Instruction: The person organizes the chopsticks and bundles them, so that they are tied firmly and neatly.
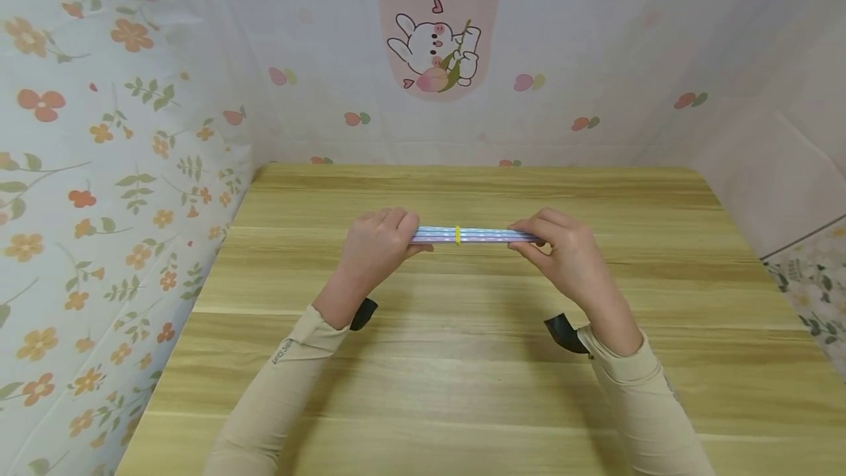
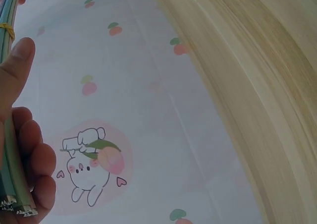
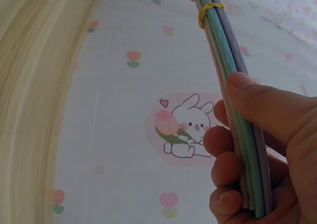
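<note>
A bundle of thin pastel sticks (image 1: 485, 234), in blue, green, pink and purple, is held level above the table in the head view. A yellow rubber band (image 1: 457, 235) is wrapped around its middle. My left hand (image 1: 381, 244) grips one end, and the left wrist view shows fingers curled under the sticks with the thumb along them. At the other end, my right hand (image 1: 560, 250) pinches the bundle between thumb and fingers. Pale, rough stick ends (image 2: 25, 210) show by the left palm. Both hands keep apart from the band.
Below the hands lies a wood-grain table (image 1: 449, 366). A white cloth with fruit prints and a rabbit drawing (image 1: 439, 53) hangs behind it. Flowered cloth (image 1: 99, 189) covers the left side. Dark straps (image 1: 565, 333) show at the wrists.
</note>
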A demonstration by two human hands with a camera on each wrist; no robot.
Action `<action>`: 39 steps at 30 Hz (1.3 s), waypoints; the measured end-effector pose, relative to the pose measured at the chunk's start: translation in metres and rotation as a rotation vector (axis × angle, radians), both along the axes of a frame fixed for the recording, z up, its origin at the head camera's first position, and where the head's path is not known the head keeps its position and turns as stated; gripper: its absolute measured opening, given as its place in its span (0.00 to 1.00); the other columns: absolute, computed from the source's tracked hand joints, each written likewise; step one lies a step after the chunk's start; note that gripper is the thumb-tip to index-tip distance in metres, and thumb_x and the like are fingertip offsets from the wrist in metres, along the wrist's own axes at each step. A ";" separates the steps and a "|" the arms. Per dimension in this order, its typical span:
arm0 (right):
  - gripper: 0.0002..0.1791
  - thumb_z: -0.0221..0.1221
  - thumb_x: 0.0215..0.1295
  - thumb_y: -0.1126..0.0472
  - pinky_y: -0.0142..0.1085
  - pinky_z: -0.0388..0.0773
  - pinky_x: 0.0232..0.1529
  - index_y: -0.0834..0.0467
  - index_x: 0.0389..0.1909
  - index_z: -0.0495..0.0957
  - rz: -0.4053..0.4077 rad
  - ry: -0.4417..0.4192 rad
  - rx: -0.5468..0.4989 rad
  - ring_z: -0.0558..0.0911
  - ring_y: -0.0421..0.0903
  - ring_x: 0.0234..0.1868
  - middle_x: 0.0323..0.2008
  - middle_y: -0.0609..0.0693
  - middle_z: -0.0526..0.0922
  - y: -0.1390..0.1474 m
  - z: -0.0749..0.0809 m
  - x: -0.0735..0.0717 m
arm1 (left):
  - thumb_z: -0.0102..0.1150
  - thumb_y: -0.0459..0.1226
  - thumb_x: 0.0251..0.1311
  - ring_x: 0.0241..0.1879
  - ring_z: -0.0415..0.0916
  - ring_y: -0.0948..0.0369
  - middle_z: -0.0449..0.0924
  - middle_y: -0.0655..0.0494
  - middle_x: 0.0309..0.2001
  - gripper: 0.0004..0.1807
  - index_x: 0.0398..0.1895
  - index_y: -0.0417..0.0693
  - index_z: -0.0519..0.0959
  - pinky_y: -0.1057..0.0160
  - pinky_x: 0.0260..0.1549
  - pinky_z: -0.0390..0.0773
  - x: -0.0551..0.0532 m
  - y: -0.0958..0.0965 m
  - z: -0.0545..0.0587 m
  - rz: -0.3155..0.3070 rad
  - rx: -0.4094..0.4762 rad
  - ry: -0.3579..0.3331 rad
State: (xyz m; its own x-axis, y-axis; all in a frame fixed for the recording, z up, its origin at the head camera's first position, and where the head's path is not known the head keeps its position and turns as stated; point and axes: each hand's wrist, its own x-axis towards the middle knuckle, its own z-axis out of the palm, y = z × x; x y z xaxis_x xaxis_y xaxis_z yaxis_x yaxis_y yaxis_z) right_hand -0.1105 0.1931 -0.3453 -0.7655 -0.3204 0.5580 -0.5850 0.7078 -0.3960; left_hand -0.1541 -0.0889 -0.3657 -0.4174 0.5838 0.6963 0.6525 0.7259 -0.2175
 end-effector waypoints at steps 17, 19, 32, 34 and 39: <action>0.12 0.71 0.47 0.67 0.23 0.71 0.29 0.60 0.36 0.84 -0.030 0.019 -0.025 0.76 0.37 0.27 0.29 0.46 0.80 0.009 -0.001 -0.001 | 0.59 0.57 0.50 0.22 0.66 0.60 0.69 0.54 0.25 0.26 0.31 0.43 0.69 0.65 0.19 0.66 -0.003 -0.006 -0.002 0.028 -0.046 -0.036; 0.12 0.71 0.47 0.67 0.23 0.71 0.29 0.60 0.36 0.84 -0.032 0.019 -0.031 0.76 0.37 0.27 0.29 0.47 0.81 0.009 -0.001 -0.001 | 0.60 0.56 0.51 0.24 0.68 0.59 0.70 0.53 0.26 0.25 0.32 0.43 0.70 0.64 0.21 0.69 -0.003 -0.006 -0.001 0.022 -0.036 -0.040; 0.12 0.72 0.46 0.68 0.20 0.63 0.27 0.60 0.34 0.85 -0.079 0.034 -0.013 0.71 0.38 0.26 0.29 0.48 0.81 0.013 -0.001 -0.002 | 0.40 0.52 0.68 0.32 0.75 0.54 0.75 0.51 0.35 0.23 0.40 0.41 0.73 0.58 0.31 0.77 -0.002 -0.009 -0.002 -0.016 0.006 0.029; 0.12 0.72 0.46 0.68 0.20 0.64 0.28 0.60 0.34 0.85 -0.077 0.034 -0.020 0.71 0.38 0.26 0.29 0.48 0.82 0.014 -0.001 -0.002 | 0.40 0.51 0.69 0.33 0.76 0.54 0.75 0.50 0.36 0.23 0.42 0.41 0.74 0.58 0.32 0.77 -0.002 -0.010 -0.002 -0.021 0.006 0.032; 0.12 0.71 0.47 0.67 0.25 0.68 0.28 0.60 0.35 0.84 -0.086 0.012 -0.011 0.72 0.38 0.27 0.29 0.48 0.81 0.014 -0.004 -0.001 | 0.41 0.50 0.70 0.36 0.77 0.54 0.76 0.50 0.37 0.22 0.44 0.40 0.74 0.57 0.35 0.78 -0.001 -0.011 -0.004 -0.019 -0.007 0.015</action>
